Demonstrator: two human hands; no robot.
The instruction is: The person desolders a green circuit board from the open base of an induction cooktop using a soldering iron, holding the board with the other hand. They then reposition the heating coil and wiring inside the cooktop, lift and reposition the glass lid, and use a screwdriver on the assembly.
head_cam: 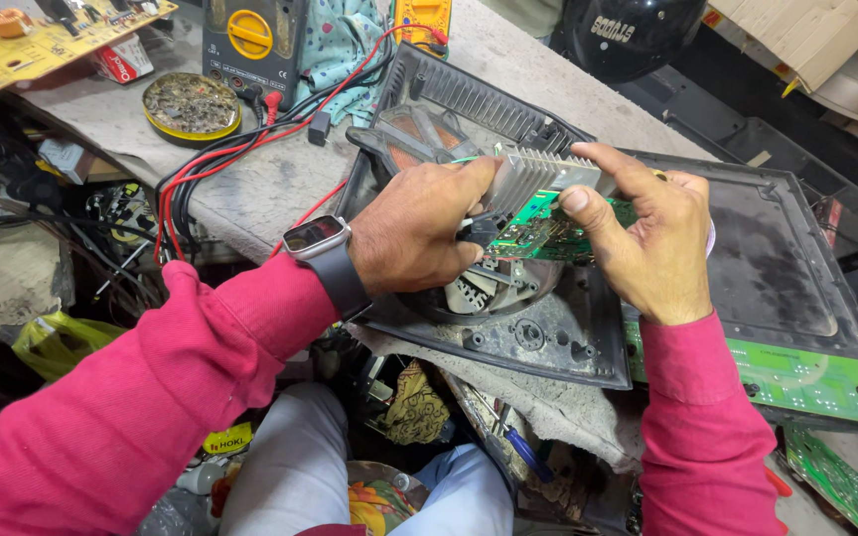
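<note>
Two hands, left hand (414,233) and right hand (652,238), grip one circuit board (538,228).

Both hands hide much of the green circuit board (538,230).

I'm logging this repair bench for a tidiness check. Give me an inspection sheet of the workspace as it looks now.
Surface: worn grey bench top, dusty.
Job's things: green circuit board with finned metal heatsink, held over an opened black appliance casing.
Clutter: round tin, yellow multimeter, yellow board, patterned cloth.
Grippers: left hand and right hand both grip the board.
Cables: red and black leads trail off the bench edge.
Surroundings: dark helmet, cardboard.
</note>
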